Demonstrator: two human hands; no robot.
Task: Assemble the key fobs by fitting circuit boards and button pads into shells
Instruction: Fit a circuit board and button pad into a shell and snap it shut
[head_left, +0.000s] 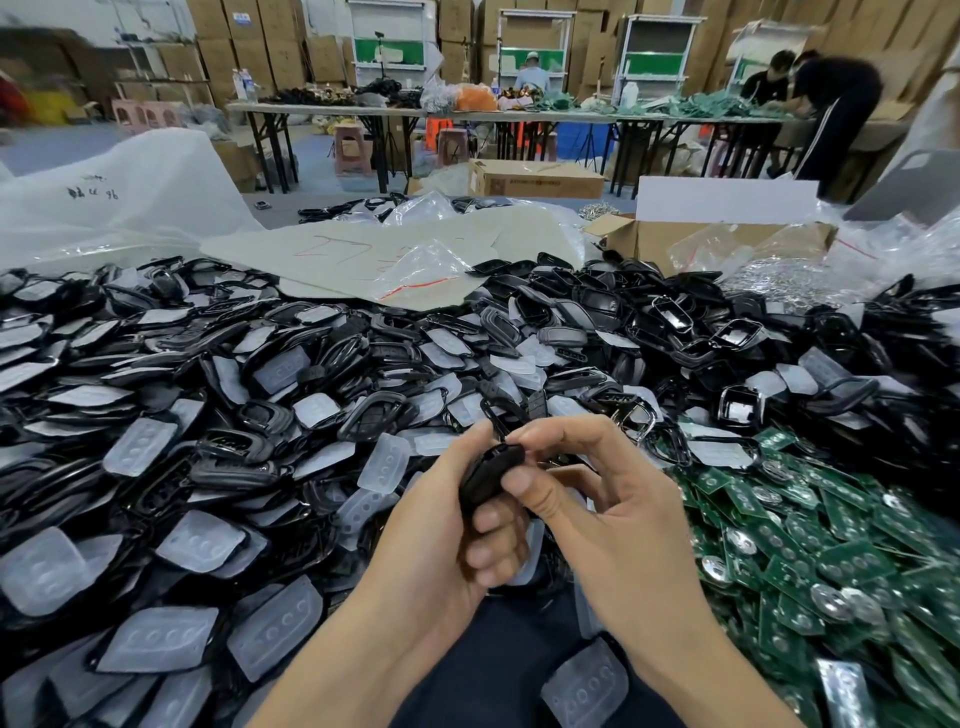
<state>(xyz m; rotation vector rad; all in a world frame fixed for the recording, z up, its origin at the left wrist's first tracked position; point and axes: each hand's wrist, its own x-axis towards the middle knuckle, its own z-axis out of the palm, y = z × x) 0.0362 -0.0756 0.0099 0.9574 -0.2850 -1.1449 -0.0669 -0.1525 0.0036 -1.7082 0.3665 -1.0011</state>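
A black key fob shell (488, 475) is held in front of me, low in the middle of the head view. My left hand (447, 530) grips it from below with curled fingers. My right hand (587, 483) pinches its upper end between thumb and forefinger. A big heap of black shells (208, 374) and translucent button pads (140, 447) covers the table to the left and ahead. Green circuit boards (810, 545) with round metal contacts lie piled at the right. What is inside the held shell is hidden by my fingers.
A large sheet of cardboard (363, 254) and clear plastic bags (426, 270) lie behind the heap. An open carton (691, 239) stands at the back right. Far off are long tables (467, 111), stools, stacked boxes and people working.
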